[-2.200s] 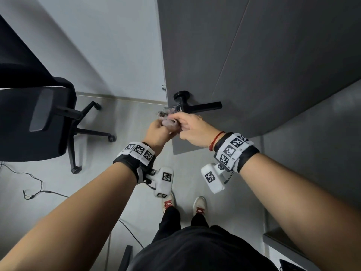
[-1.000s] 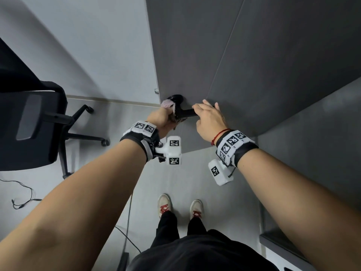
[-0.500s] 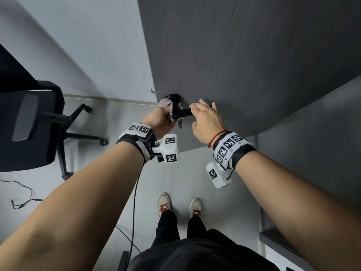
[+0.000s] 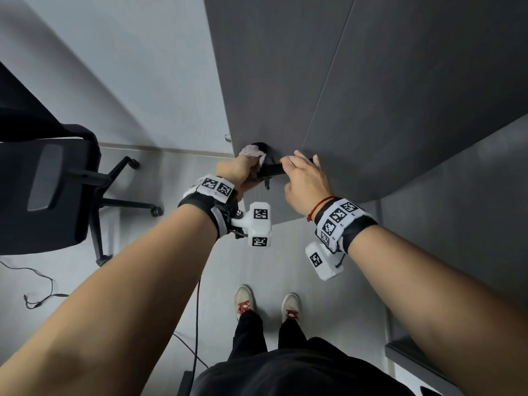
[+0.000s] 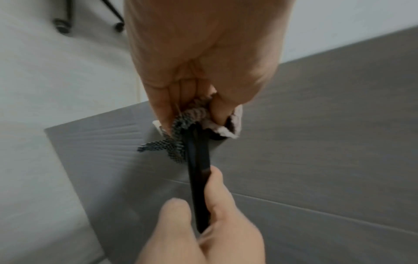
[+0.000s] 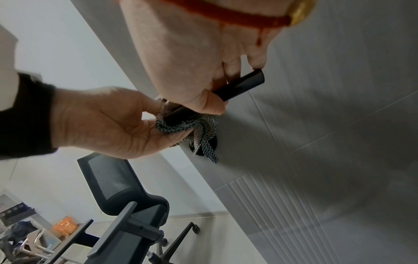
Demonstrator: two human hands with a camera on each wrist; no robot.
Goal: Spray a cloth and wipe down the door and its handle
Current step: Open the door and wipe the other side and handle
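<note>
Looking down from my head, I count one dark grey door (image 4: 371, 81), one black lever handle (image 4: 271, 169) low on it, one cloth (image 4: 253, 152), my two hands, and one black office chair (image 4: 51, 178) off to my left. The handle's long bar runs sideways across the door, from its round base at the left out to its free end at the right. My left hand (image 4: 237, 172) grasps the cloth, bunched around the bar close to the base; my right hand (image 4: 304, 181) is curled over the bar's outer part. From my left wrist, the bar (image 5: 199, 178) stretches away from my left-hand fingers (image 5: 162, 107), which clench the cloth (image 5: 196, 114) around its near end, toward my other hand (image 5: 203, 232) gripping the far part. From my right wrist, my right fingers (image 6: 203, 105) wrap the bar (image 6: 242, 84), its blunt tip poking out past them, while the checked side of the cloth (image 6: 199, 130) hangs just beside the handle's base.
</note>
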